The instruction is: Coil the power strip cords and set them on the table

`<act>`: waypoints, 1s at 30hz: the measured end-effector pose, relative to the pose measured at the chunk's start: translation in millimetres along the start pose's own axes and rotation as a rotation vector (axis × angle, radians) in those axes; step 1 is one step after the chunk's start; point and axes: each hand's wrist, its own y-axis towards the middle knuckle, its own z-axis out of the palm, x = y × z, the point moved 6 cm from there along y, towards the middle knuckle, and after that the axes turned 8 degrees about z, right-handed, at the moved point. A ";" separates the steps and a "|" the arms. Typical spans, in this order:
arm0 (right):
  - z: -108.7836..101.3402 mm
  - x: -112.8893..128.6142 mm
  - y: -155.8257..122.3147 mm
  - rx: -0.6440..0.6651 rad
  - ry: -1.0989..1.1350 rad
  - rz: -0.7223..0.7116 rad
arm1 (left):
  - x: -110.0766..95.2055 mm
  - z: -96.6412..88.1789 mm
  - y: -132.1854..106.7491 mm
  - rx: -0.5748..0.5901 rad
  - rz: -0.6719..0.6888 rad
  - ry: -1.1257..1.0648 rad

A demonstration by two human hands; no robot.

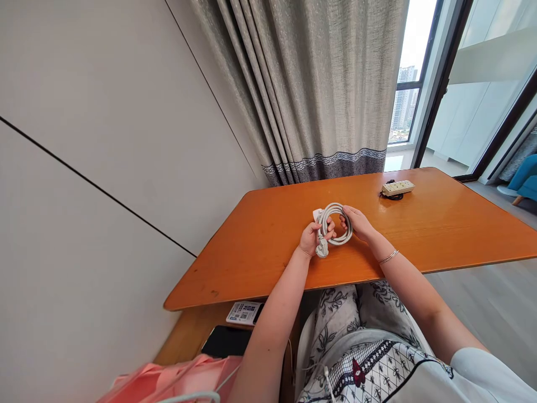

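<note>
A white power cord (337, 241), wound into a round coil, is held up over the wooden table (260, 235) near its front edge. My left hand (311, 237) grips the coil's left side, fingers wrapped round the strands. Below those fingers hangs the cord's white plug (322, 248), and a small white piece (318, 214) sticks out above them; its kind is unclear. On the coil's right side, my right hand (356, 221) is closed with the strands between thumb and fingers.
Toward the back right of the table lies a cream power strip (398, 188) with a black cord (392, 196). Below the left front edge are a white labelled box (242, 313), a black phone-like slab (226, 340) and pink fabric (172, 383). A curtain (331, 84) hangs behind.
</note>
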 end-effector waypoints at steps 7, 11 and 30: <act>-3.2 -1.8 3.3 0.003 0.092 -0.006 | -2.5 -0.1 -1.4 -0.001 0.024 0.015; -5.5 -1.9 5.1 -0.022 0.050 -0.038 | -0.3 1.6 -2.0 0.025 0.034 0.040; 0.9 -2.8 3.0 -0.008 0.013 0.039 | 3.8 -8.5 2.9 -0.097 0.069 0.201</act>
